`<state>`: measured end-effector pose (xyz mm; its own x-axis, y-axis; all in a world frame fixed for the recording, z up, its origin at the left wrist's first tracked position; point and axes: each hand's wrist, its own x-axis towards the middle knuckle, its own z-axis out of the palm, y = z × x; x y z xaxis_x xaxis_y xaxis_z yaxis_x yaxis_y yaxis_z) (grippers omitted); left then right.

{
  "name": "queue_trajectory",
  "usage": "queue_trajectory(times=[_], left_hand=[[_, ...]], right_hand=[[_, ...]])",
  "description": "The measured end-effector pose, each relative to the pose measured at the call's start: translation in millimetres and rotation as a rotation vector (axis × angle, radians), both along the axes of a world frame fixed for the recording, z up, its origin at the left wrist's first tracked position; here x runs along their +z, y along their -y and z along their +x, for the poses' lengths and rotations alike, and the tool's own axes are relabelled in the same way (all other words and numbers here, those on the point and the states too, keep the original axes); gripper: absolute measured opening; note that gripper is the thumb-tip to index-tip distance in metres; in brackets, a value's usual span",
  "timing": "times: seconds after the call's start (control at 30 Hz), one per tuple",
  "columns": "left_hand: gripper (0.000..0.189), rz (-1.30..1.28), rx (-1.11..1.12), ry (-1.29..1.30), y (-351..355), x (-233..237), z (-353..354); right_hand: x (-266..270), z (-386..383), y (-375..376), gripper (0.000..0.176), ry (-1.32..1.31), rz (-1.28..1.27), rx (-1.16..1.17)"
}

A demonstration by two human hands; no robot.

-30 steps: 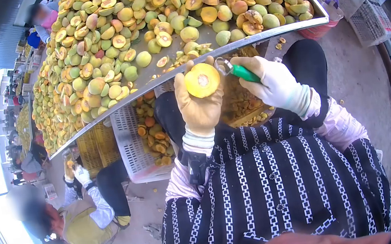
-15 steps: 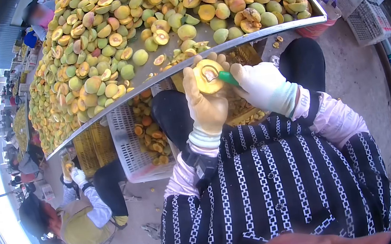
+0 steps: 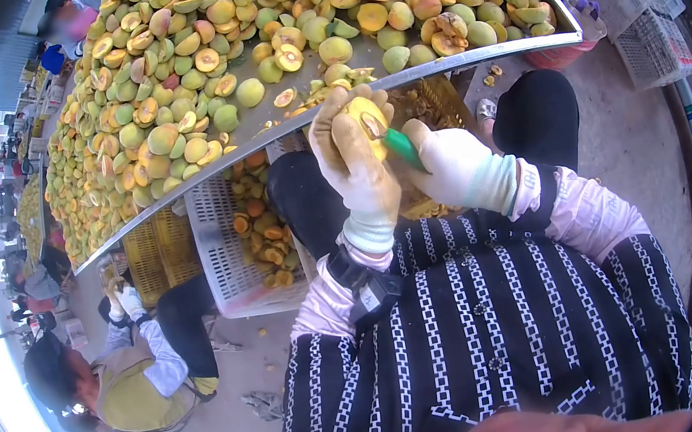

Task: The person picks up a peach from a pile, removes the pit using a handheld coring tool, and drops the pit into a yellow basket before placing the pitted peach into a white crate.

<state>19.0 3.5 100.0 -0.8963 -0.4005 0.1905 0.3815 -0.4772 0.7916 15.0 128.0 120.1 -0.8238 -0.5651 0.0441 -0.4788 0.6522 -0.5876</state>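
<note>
My left hand, in a stained pale glove, is closed around a halved yellow peach with its cut face turned to the right. In a white glove, my right hand grips a green-handled tool. The tool's tip meets the hollow in the middle of the cut face; its blade is mostly hidden. Both hands are just below the metal edge of a table heaped with halved peaches.
Under the table stand a white crate of peach pieces and a yellow crate. At left a gloved co-worker sits by the table. White crates and a pink bucket stand at right.
My left hand has tilted the peach half, so its cut face now shows more edge-on. The green handle has shifted slightly down and stays against the fruit.
</note>
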Motion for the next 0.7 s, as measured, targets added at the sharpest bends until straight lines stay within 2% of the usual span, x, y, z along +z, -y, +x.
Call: queue_trajectory(times=[0.03, 0.1, 0.17, 0.23, 0.27, 0.3, 0.37, 0.43, 0.5, 0.53, 0.57, 0.63, 0.67, 0.7], left_hand=[[0.043, -0.001, -0.004, 0.006, 7, 1, -2], [0.042, 0.221, -0.403, 0.205, 27, 5, -8], [0.041, 0.252, -0.394, 0.192, 24, 8, -5], [0.041, 0.308, -0.354, 0.254, 19, 2, -7], [0.04, 0.2, -0.245, 0.234, 14, 0, -9], [0.04, 0.205, -0.247, 0.242, 7, 0, -9], [0.04, -0.036, 0.081, 0.192, -5, 1, -11], [0.039, -0.128, 0.084, 0.175, 0, -8, -11], [0.039, -0.06, -0.291, 0.242, 15, -13, -13], [0.04, 0.316, -0.383, 0.334, 17, -7, -15], [0.04, 0.361, -0.386, 0.35, 16, -3, -16], [0.039, 0.252, -0.332, 0.35, 14, -7, -19], [0.039, 0.256, -0.334, 0.353, 13, -7, -19], [0.039, 0.09, -0.289, 0.372, 13, -5, -19]], right_hand=[[0, -3, -3, 0.028, 0.006, -0.001, -0.004], [1, -14, -9, 0.032, -0.102, 0.161, 0.052], [9, -16, -10, 0.036, -0.081, 0.234, 0.05], [10, -16, -10, 0.039, 0.063, 0.219, 0.055], [9, -13, -6, 0.036, 0.12, 0.076, 0.03], [9, -12, 0, 0.032, 0.234, 0.07, -0.006], [-9, -11, 4, 0.03, 0.318, -0.092, -0.028], [-27, -7, 2, 0.031, 0.36, -0.163, -0.032], [-33, -7, -3, 0.031, 0.401, -0.236, -0.04], [-26, -5, -2, 0.032, 0.386, -0.251, -0.04], [-22, -4, -2, 0.033, 0.369, -0.267, -0.039], [-28, -12, -4, 0.034, 0.316, -0.215, -0.011], [-27, -16, -5, 0.035, 0.465, -0.226, -0.017], [-26, -17, -7, 0.036, 0.614, -0.235, -0.025]])
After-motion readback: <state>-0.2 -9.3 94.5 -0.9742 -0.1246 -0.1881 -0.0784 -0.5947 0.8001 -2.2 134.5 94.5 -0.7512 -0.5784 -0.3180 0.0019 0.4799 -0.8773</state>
